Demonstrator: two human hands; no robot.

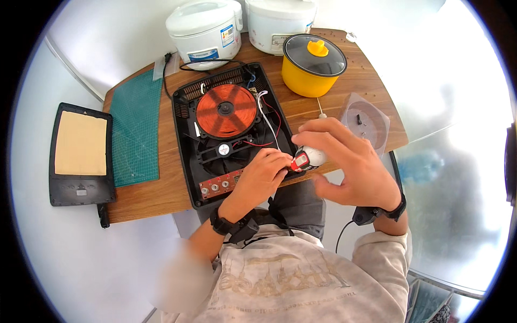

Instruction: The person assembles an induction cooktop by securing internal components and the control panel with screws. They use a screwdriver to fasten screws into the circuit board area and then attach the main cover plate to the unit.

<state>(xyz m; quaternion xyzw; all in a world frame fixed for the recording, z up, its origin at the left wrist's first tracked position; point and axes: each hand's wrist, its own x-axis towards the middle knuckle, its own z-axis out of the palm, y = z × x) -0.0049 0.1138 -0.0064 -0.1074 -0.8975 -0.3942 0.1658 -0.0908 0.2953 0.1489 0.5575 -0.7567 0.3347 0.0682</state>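
An opened induction cooker base (180, 129) lies on the table, its copper coil (226, 109) and black fan housing exposed. At its front right corner is a white, red and black cordless screwdriver (312, 158), its tip hidden. My left hand (262, 175) reaches over the red control board (222, 184), its fingers pinched at the screwdriver's red front end. My right hand (353, 164) curves around the white rear end with fingers and thumb wide apart, the fingers close above the body; I cannot tell whether they touch it. Red and white wires (267, 118) run along the cooker's right side.
Two white rice cookers (204, 29) and a yellow pot (309, 75) with a glass lid stand behind. A clear tray (371, 121) with small parts sits right. A green cutting mat (137, 129) and a black panel (81, 156) lie left. The table's front edge (151, 214) is close.
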